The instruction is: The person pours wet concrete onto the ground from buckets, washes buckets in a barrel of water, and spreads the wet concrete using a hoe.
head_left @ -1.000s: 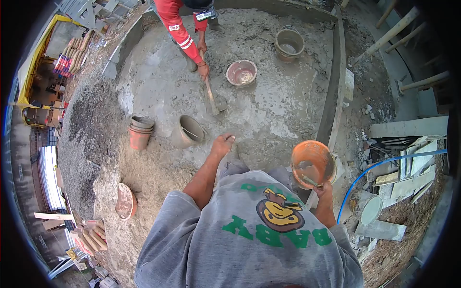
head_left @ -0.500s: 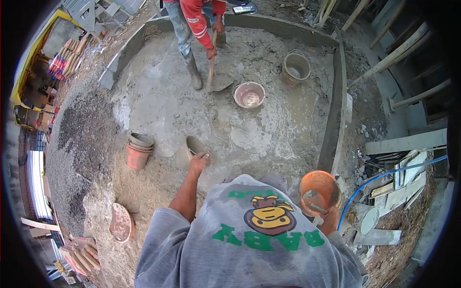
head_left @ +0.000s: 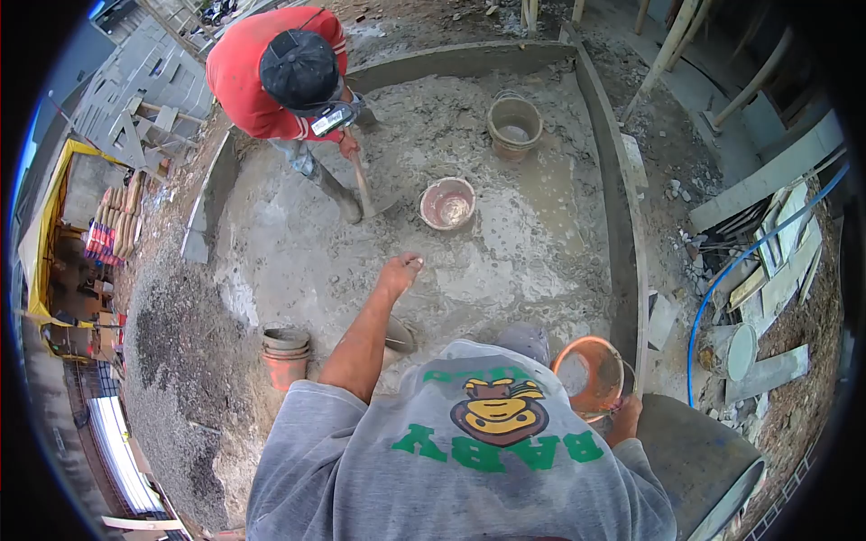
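My left hand (head_left: 400,273) reaches forward over the wet grey mortar, fingers curled together. A small pale spot shows at the fingertips; what they hold, if anything, I cannot make out. Below my left forearm a grey bucket (head_left: 400,335) lies tilted, partly hidden by the arm. My right hand (head_left: 626,417) is closed at the rim and handle of an orange bucket (head_left: 615,365), tilted beside my right side; its inside is smeared with mortar. Ahead, a pinkish mortar-coated tub (head_left: 447,204) stands on the wet mix.
A co-worker in red (head_left: 244,77) bends over a shovel (head_left: 364,185) at the far left. A larger bucket (head_left: 514,122) stands at the back. Stacked buckets (head_left: 285,356) are at left, near gravel (head_left: 171,379). A board edging (head_left: 609,162), blue hose (head_left: 713,293) and large grey drum (head_left: 690,451) are at right.
My left hand has moved forward and right, away from the grey bucket's rim. The view has shifted, and the co-worker's head and back now show. A grey drum appears at lower right.
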